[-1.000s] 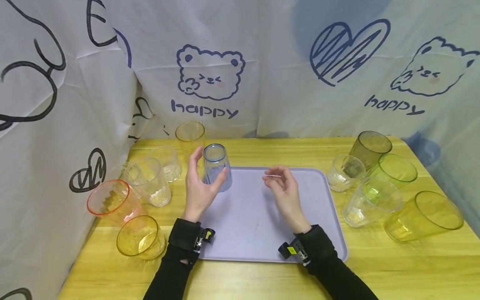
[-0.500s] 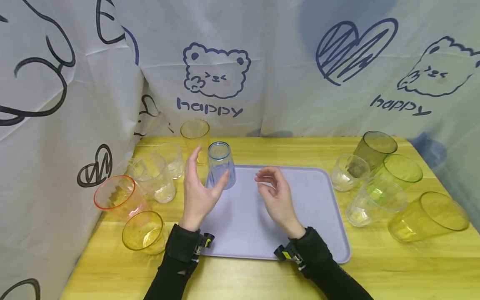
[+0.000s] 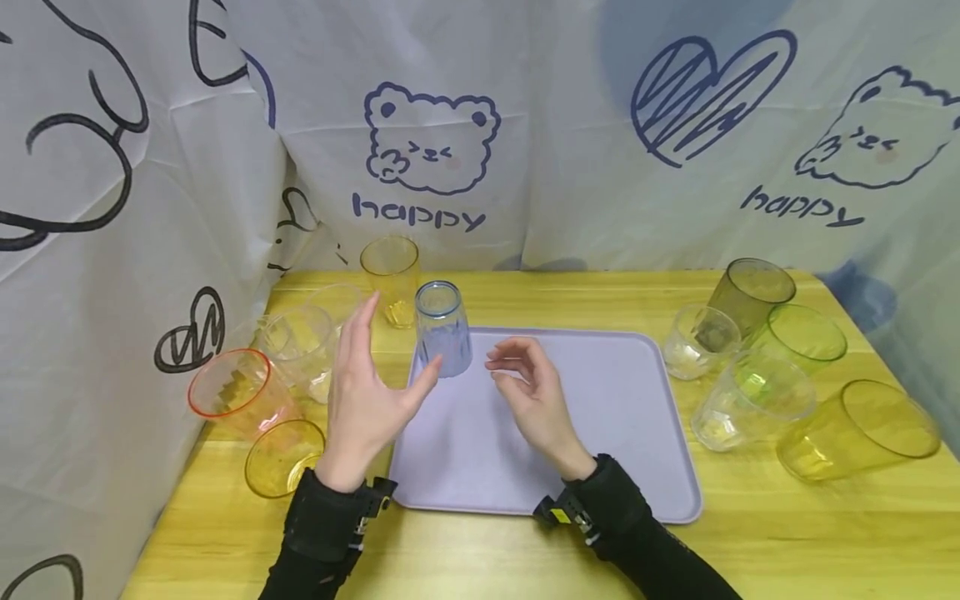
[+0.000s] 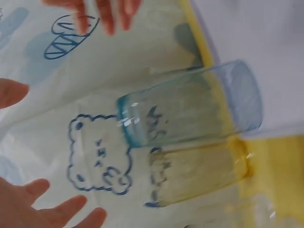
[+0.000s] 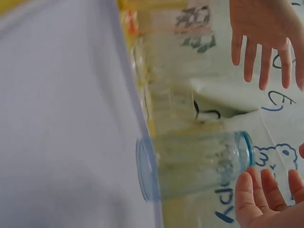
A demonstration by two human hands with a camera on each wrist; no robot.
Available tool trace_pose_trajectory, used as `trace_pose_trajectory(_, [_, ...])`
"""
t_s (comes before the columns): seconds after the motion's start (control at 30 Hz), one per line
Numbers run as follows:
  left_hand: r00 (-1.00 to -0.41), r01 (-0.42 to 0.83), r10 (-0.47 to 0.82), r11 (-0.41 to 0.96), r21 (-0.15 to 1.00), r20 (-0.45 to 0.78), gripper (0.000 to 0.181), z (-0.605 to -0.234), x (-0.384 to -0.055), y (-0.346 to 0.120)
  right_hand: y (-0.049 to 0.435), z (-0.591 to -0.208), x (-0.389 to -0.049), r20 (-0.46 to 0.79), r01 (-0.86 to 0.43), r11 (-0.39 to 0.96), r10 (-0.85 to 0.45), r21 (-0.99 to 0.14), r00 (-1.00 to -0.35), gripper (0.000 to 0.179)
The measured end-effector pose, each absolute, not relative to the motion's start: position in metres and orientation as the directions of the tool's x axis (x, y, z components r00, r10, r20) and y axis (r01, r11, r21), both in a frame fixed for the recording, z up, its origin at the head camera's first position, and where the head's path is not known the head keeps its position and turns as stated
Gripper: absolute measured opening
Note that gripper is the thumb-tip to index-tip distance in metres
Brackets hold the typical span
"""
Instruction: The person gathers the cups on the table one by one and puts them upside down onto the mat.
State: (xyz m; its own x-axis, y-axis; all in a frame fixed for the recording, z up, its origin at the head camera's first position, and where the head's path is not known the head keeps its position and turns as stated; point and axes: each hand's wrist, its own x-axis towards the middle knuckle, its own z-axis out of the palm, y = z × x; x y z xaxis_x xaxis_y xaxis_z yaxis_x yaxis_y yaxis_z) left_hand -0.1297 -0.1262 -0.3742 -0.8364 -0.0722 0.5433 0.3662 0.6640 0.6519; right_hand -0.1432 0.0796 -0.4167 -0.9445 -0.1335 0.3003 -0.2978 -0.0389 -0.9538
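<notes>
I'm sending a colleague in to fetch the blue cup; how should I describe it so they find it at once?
On the wooden table, look for the pale purple tray in the middle. The blue cup stands at its far left corner, near the left hand. It is the only blue one, and its narrower end points up, unlike the yellow cup behind it.

Left grip point(image 4: 33, 209) cropped, left-wrist view
</notes>
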Motion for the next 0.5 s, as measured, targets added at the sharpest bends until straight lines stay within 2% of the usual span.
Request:
trace_pose_trajectory(0.23, [-0.897, 0.278, -0.014, 0.76, 0.588, 0.443, 0.094, -0.347, -0.115, -0.148, 0.063, -0.414, -0.143, 0.157, -0.125, -0.16, -0.207, -0.979, -0.966, 0.035])
trace_pose_trajectory(0.4, [-0.916, 0.234, 0.027, 0.846, 0.48, 0.4, 0.091, -0.331, -0.115, -0.168, 0.044, -0.411, -0.143, 0.061, -0.006, -0.207, -0.258, -0.978, -0.964, 0.034])
trace_pose_trajectory(0.5, [-0.942, 0.182, 0.037, 0.891, 0.416, 0.333, 0.091, -0.325, -0.12, -0.179, 0.033, -0.412, -0.143, 0.014, 0.053, -0.22, -0.292, -0.974, -0.956, 0.033])
